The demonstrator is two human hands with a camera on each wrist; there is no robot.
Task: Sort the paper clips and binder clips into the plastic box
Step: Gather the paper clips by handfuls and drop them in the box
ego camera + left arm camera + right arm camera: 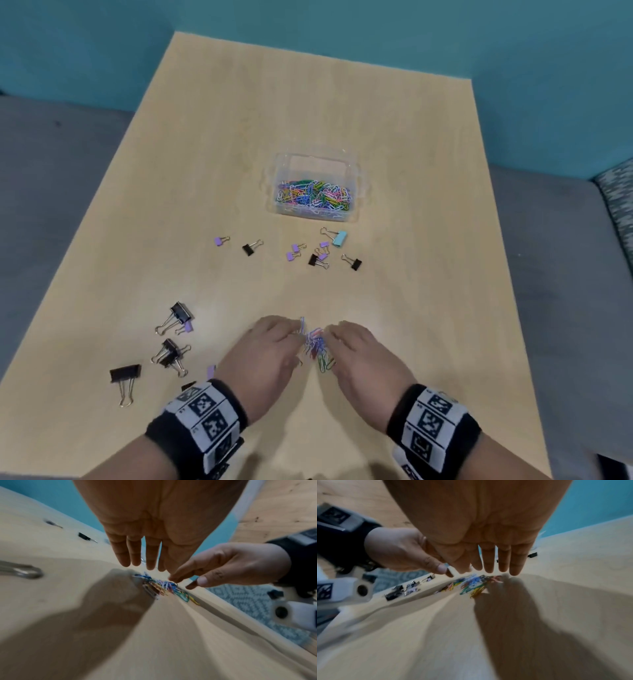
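Note:
A small pile of coloured paper clips [317, 346] lies on the table near the front edge. My left hand [274, 342] and right hand [349, 342] flank it, fingers straight and tips touching the pile from either side. The left wrist view shows the left hand [142, 555] above the pile [163, 588], with the right hand [214, 568] reaching in. The clear plastic box [318, 217] stands mid-table, holding many paper clips [313, 197]. Small purple and black binder clips and a teal binder clip [339, 238] lie in front of the box.
Larger black binder clips [180, 313] [125, 375] lie scattered at the front left, close to my left wrist. The wooden table [411, 171] ends at a teal wall behind. Grey upholstery lies on both sides, and a patterned cushion [616, 198] sits at right.

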